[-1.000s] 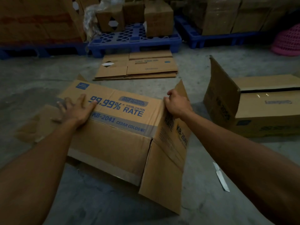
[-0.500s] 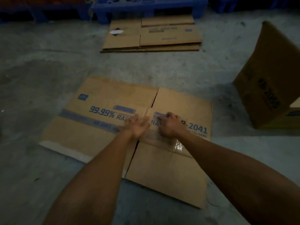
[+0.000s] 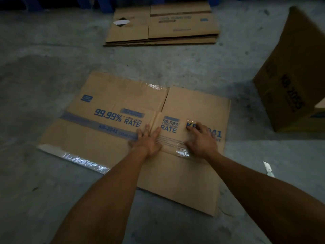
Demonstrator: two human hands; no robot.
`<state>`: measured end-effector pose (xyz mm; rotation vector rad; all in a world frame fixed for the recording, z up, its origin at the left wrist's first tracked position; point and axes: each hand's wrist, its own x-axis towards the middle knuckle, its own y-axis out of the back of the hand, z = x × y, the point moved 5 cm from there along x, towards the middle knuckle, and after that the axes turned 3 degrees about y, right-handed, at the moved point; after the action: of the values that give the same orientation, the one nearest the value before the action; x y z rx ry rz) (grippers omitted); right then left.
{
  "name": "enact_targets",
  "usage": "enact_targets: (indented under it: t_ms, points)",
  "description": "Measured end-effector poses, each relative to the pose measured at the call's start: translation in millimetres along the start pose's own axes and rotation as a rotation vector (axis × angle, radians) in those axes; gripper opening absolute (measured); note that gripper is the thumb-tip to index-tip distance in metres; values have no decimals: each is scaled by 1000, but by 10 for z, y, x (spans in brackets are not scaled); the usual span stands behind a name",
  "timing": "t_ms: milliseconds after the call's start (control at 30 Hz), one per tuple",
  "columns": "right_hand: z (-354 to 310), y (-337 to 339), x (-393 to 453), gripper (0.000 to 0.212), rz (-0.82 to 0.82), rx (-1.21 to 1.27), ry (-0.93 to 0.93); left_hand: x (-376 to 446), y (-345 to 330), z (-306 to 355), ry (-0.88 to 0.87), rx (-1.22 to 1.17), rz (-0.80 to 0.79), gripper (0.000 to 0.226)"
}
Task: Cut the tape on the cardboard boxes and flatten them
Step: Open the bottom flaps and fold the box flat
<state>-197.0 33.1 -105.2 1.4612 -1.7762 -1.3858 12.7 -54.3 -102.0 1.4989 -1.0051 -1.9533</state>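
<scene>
Head view: left hand (image 3: 146, 141) & right hand (image 3: 202, 140), fingers spread, gripping nothing, press flattened brown printed cardboard box (image 3: 109, 138) to crease it flat.

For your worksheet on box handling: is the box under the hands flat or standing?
Flat: the box lies spread on the floor, both hands pressing it.

A second ago the box (image 3: 123, 120) stood half open under my hands; now it lies pressed flat on the floor. My left hand (image 3: 146, 143) has come off the top panel to the centre crease, fingers spread. My right hand (image 3: 201, 140) has let go of the corner and presses beside it.
</scene>
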Motion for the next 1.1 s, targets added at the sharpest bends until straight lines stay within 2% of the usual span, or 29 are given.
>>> enact_targets:
  t_ms: [100, 200, 333, 467, 567, 633, 700, 800, 867, 933, 1033, 1100]
  points:
    - [275, -65, -421, 69, 102, 103, -271, -120, -110, 1, -27, 56, -34, 87]
    - [445, -66, -785, 78, 192, 258, -478, -194, -189, 27, -28, 80, -61, 93]
    - [599, -88, -939, 74, 196, 690, -716, -280, -227, 109, -24, 40, -114, 102]
    - [605, 43, -884, 57, 130, 839, -661, -363, -150, 155, -45, 66, -117, 102]
    - [695, 281, -669, 57, 155, 867, -608, -504, -60, 206, -165, 119, -167, 116]
    - [693, 526, -576, 45, 141, 982, -569, -628, -80, 295, -285, 231, -190, 128]
    - [623, 754, -564, 28, 54, 1159, -526, -717, -157, 402, -398, 378, -137, 137]
    - [562, 1004, -630, 24, -107, 1213, -490, -840, -321, 622, -468, 568, 51, 148]
    - [553, 1065, -658, 25, -115, 1237, -472, -906, -367, 739, -449, 622, 162, 143]
    - [581, 1025, -709, 22, -113, 1289, -479, -951, -333, 802, -438, 591, 181, 131]
    - [585, 853, -828, 42, -228, 1503, -497, -940, -140, 890, -430, 486, 183, 107]
    - [591, 740, -895, 52, -238, 1743, -530, -885, 23, 1001, -434, 427, 248, 87]
